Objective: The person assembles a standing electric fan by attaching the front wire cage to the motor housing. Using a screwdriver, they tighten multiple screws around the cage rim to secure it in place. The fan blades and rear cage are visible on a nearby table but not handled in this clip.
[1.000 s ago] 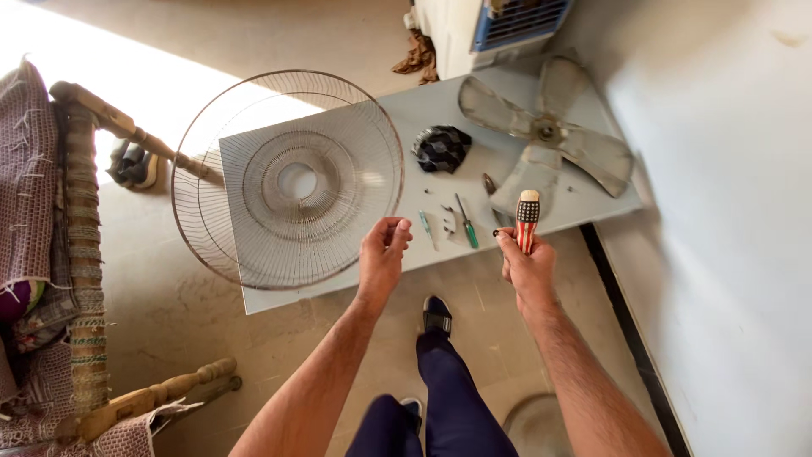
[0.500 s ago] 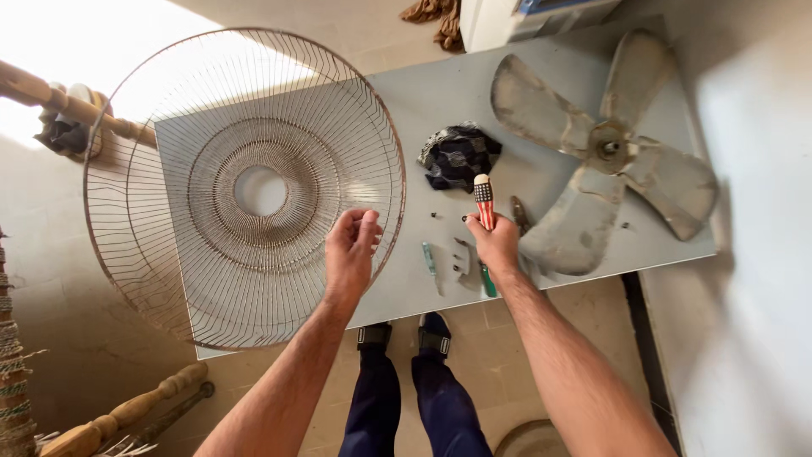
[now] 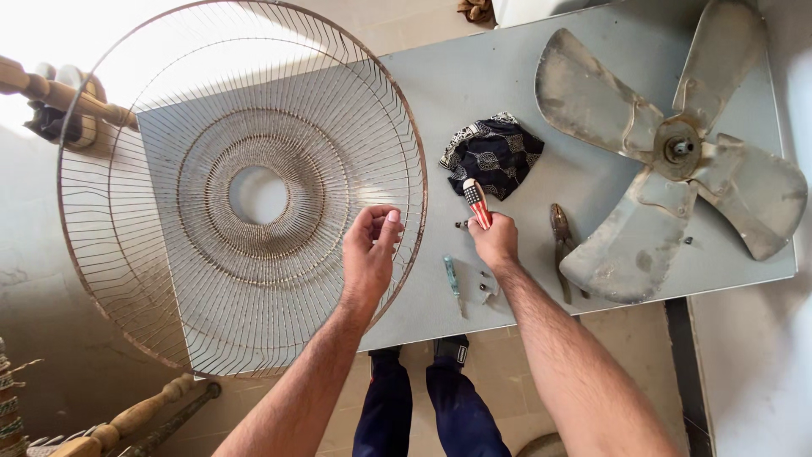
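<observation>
My right hand [image 3: 495, 240] grips a screwdriver with a red, white and blue striped handle [image 3: 476, 201], held over the grey table [image 3: 474, 76]. My left hand [image 3: 370, 250] hovers at the right rim of a large round wire fan guard [image 3: 245, 190], fingers half curled with nothing visible in them. A dusty four-blade fan blade [image 3: 668, 161] lies on the table to the right. A dark patterned cloth [image 3: 492, 154] is bunched just beyond the screwdriver. A green-handled screwdriver [image 3: 452, 279] and a small metal piece [image 3: 484, 288] lie near the table's front edge.
Pliers [image 3: 561, 245] rest beside the fan blade. A turned wooden rail [image 3: 51, 91] crosses the far left, and more wooden posts [image 3: 127, 419] stand at the lower left. My legs and shoes [image 3: 423, 398] are on the tan floor below the table.
The view has closed in on the table. Both hands have moved forward over it, the left one reaching the guard's rim, the right one carrying the screwdriver near the cloth.
</observation>
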